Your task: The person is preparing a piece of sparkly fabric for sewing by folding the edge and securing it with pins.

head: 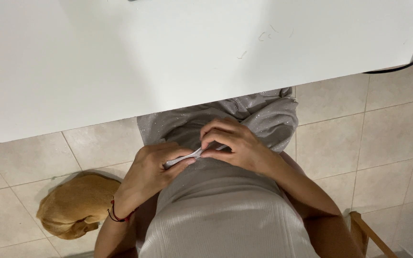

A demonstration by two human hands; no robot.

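Both hands meet over the lap. The left hand point(150, 168) and the right hand point(237, 143) pinch a narrow fold of the grey sparkly fabric point(264, 114) between thumb and fingertips, stretched tight across the gap between them. What else sits in that pinch is too small to tell. The cloth hangs from under the edge of the white table point(120, 57) down onto the lap. A loose pinch could let the fold slip — the slack cloth would pull it away. A tan dog point(75, 204) lies on the tiled floor point(388, 138) just beside the left arm — a nudge might jog the hold.

Glittery grey cloth point(268, 117); matt white tabletop point(120, 57); smooth beige floor tiles point(388, 129).
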